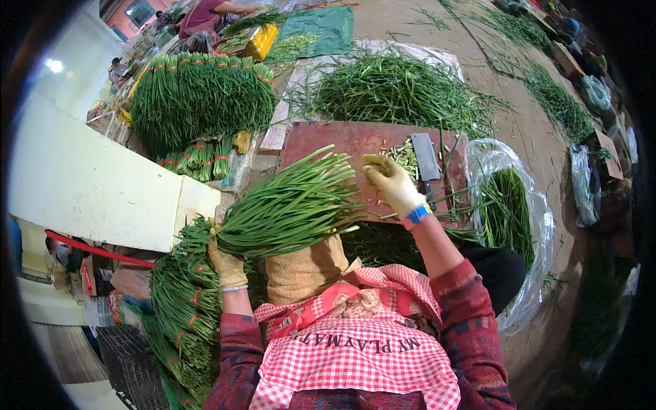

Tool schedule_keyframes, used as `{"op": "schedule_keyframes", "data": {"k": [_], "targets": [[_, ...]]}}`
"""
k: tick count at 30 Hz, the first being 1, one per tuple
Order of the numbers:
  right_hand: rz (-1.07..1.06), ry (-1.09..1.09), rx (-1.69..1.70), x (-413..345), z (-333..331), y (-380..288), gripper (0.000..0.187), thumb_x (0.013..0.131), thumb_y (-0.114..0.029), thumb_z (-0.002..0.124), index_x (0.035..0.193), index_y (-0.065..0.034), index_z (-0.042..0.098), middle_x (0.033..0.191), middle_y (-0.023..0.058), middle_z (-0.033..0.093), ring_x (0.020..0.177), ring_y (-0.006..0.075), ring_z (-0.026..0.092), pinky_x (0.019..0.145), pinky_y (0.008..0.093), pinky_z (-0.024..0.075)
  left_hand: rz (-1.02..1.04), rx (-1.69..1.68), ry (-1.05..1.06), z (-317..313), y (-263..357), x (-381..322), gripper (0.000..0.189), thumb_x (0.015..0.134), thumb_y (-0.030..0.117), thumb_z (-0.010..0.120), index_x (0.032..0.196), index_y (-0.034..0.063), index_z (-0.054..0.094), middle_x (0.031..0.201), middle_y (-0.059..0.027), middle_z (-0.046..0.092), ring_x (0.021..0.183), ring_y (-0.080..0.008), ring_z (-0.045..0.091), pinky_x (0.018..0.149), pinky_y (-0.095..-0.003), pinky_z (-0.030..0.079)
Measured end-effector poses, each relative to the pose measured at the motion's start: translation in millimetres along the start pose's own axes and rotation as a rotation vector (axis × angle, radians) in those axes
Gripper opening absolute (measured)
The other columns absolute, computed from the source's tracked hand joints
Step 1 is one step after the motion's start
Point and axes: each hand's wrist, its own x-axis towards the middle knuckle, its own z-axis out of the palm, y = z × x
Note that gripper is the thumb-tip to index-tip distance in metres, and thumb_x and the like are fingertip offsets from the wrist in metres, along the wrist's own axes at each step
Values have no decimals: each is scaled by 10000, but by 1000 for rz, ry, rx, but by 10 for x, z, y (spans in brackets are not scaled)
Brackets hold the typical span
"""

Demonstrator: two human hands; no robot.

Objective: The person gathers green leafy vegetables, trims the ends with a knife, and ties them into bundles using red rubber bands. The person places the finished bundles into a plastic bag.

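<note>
In my gloved left hand (225,256) is the narrow end of a loose bunch of long green stalks (287,205), maybe garlic chives or garlic shoots. The bunch fans out to the right over a towel-covered knee (302,271), its pale ends at the edge of a red board (323,138). My gloved right hand (387,177) hovers over the board, fingers partly curled, with nothing plainly in them. Just beyond it lie cut stalk pieces (405,156) and a cleaver (425,156) with a dark handle.
Banded bunches (205,97) stand stacked at the upper left; more banded bunches (189,312) lie beside my left arm. Loose greens (394,92) are heaped behind the board. A clear plastic bag (543,220) with greens is at the right. A white wall (102,169) borders the left. Another person (202,20) sits farther off.
</note>
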Motion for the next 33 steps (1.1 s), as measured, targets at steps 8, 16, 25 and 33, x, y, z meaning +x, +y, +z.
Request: {"op": "schedule_keyframes", "data": {"k": [8, 16, 25, 33], "targets": [[-521, 104, -1158, -776, 297, -78, 228, 825, -264, 767, 955, -90, 698, 776, 126, 672, 721, 334, 674, 627, 458, 530, -23, -45, -63, -59, -51, 6, 332, 1034, 228, 555, 1356, 205, 629, 1133, 9, 735, 1069, -205, 672, 979, -498, 536], [-653, 232, -1160, -674, 239, -50, 356, 741, -207, 792, 1026, -33, 670, 943, 150, 658, 956, 367, 648, 849, 471, 516, -14, -56, -33, -109, -114, -50, 303, 1036, 236, 560, 1318, 174, 653, 1104, 14, 743, 1076, -205, 670, 967, -478, 545], [-606, 79, -1130, -638, 319, 234, 190, 819, -177, 770, 921, -26, 716, 821, 145, 660, 808, 350, 649, 716, 458, 517, 27, -39, 122, 55, -128, -119, 308, 1014, 209, 599, 1304, 128, 666, 1106, -16, 735, 1100, -199, 662, 985, -430, 540], [-272, -171, -1075, -427, 595, 339, 589, 964, -550, 576, 892, 18, 717, 958, 276, 682, 947, 444, 641, 838, 497, 506, 41, -128, -22, -12, -144, -84, 309, 1020, 191, 588, 1307, 98, 656, 1062, -15, 729, 1170, -224, 636, 1027, -455, 520]]}}
